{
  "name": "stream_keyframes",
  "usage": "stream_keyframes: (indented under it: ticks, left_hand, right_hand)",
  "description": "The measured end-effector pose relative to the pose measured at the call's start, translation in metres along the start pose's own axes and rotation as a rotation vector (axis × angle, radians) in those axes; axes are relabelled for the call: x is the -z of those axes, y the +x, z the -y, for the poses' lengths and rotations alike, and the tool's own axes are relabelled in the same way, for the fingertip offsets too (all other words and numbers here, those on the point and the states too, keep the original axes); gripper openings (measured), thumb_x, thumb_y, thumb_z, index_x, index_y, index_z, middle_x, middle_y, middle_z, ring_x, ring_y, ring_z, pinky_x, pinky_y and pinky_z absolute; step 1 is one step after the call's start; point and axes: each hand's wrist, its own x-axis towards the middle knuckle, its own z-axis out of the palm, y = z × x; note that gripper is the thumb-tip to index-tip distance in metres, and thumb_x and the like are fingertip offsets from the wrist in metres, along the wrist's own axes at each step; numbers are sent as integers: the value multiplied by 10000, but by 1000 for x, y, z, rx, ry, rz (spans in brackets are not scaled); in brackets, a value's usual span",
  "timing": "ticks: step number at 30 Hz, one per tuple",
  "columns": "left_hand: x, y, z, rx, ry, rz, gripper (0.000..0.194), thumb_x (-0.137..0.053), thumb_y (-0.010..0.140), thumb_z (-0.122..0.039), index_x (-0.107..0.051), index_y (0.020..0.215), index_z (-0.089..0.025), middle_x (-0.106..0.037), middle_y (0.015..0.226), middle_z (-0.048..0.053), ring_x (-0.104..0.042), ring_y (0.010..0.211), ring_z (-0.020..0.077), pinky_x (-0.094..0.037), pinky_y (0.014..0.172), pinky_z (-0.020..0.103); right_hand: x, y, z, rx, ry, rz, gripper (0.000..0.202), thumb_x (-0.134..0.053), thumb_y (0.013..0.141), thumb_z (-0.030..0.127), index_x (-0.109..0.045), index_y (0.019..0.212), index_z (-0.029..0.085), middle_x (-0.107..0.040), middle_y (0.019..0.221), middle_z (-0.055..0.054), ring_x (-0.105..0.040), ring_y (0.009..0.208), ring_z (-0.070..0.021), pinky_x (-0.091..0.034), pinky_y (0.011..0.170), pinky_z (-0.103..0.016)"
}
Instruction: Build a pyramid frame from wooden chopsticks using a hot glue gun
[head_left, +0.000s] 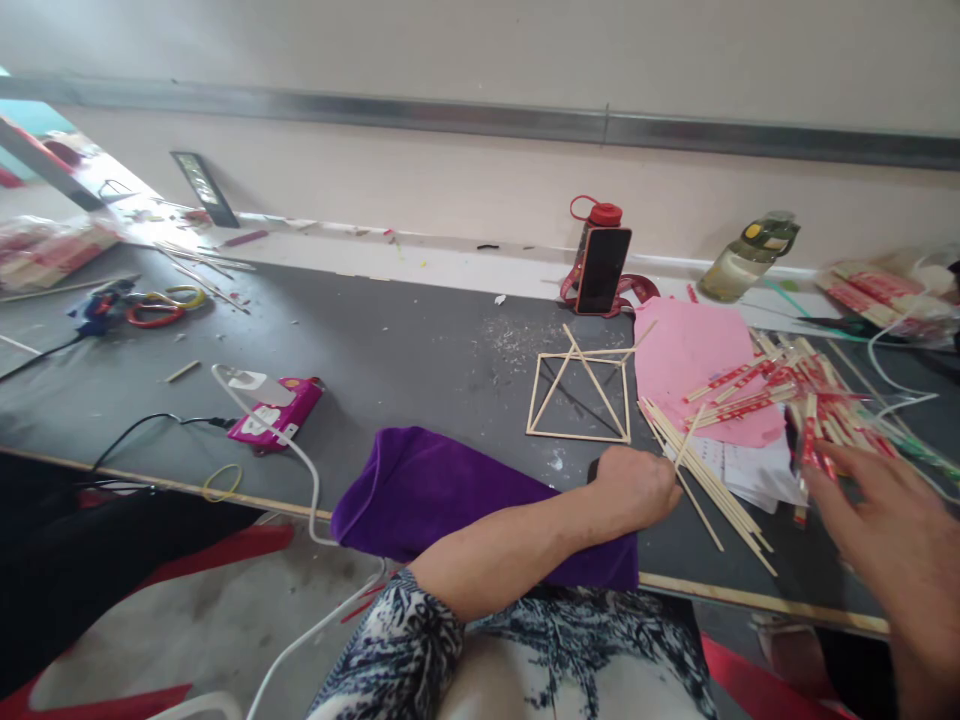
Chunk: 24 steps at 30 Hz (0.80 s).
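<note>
My left hand (pixel 637 488) is closed in a fist, with a thin bare wooden chopstick (pixel 687 440) sticking up from its fingers. Loose bare chopsticks (pixel 712 490) fan out on the table just to the right of that fist. Beyond it rests a frame of joined sticks (pixel 579 436), a square base with slanted sticks meeting above. My right hand (pixel 881 510), slightly blurred, pinches an upright chopstick packet (pixel 810 430) with red-printed wrapping. Around its fingertips lies a pile of similar wrapped chopsticks (pixel 832 390), partly on a pink sheet (pixel 690 345).
A phone (pixel 604 270) leans against a red-capped bottle (pixel 600 213); another bottle (pixel 750 258) stands by the wall. Purple cloth (pixel 442 490) covers the front edge under my left forearm. Leftward are a magenta box (pixel 277 415) with cables, scissors (pixel 161 308) and a blue glue gun (pixel 101 308).
</note>
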Motion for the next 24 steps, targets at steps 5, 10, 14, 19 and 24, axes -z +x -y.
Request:
stream_keyframes:
  ticks: [5, 10, 14, 19, 24]
  left_hand:
    - [15, -4, -5, 12, 7, -19, 505, -402, 878, -545, -698, 869, -137, -699, 747, 116, -682, 755, 256, -512, 640, 347]
    - [89, -34, 30, 104, 12, -45, 414, -463, 850, -519, -709, 806, -189, -704, 755, 71, -653, 720, 212, -456, 603, 285]
    - [137, -38, 100, 402, 57, -196, 399, -464, 838, -508, -722, 794, -207, -695, 741, 42, -608, 693, 166, -422, 632, 263]
    - [126, -7, 173, 379, -42, -178, 317, -574, 763, -307, -701, 1044, -229, -703, 913, 27, -614, 825, 167, -429, 731, 250]
    - [95, 17, 195, 349, -68, -193, 443, -624, 713, -276, -655, 1150, -210, -682, 973, 40, -605, 855, 174, -441, 763, 251]
  right_hand:
    - [-5, 14, 71, 263, 231, 144, 330, -500, 850, 412, -593, 1128, 262, -687, 977, -39, -659, 820, -186, -502, 741, -325]
    - [-19, 18, 108, 335, 325, 188, 295, -503, 871, 381, -629, 1092, 231, -704, 938, -12, -658, 786, -142, -488, 695, -258]
    - [-33, 29, 132, 367, 306, 316, 255, -498, 868, 359, -660, 1026, 244, -713, 972, 1, -660, 836, -156, -468, 698, -264]
    - [-46, 49, 156, 356, 83, 493, 300, -486, 848, 365, -655, 1052, 222, -713, 967, -30, -652, 866, -209, -423, 636, -291]
    - [-47, 60, 148, 324, -52, 564, 295, -437, 856, 366, -677, 983, 251, -718, 948, -32, -644, 862, -227, -381, 601, -291]
